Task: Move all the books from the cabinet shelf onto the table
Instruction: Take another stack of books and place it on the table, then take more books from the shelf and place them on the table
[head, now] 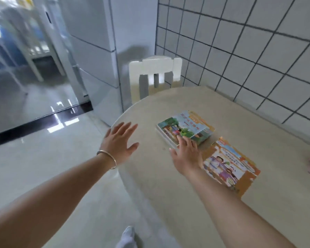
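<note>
Your right hand [185, 154], fingers spread and holding nothing, touches the stacked books [185, 128] on the table [168, 185]; an orange book [230, 167] lies at four o'clock. Left hand [119, 142] hovers splayed. Square the stack before letting go.

Both bare forearms reach forward from the bottom of the view, the left from about seven o'clock, the right from about five o'clock. The left hand [119, 140] is spread flat, palm down, fingers straight and pointing toward one o'clock, thumb out to the right; a thin bangle [106, 158] circles its wrist. The right hand [185, 154] is also spread, fingers extended toward twelve o'clock, thumb splayed at nine o'clock. Its fingertips [179, 138] seem to press down, though blur leaves this unsure.
</note>
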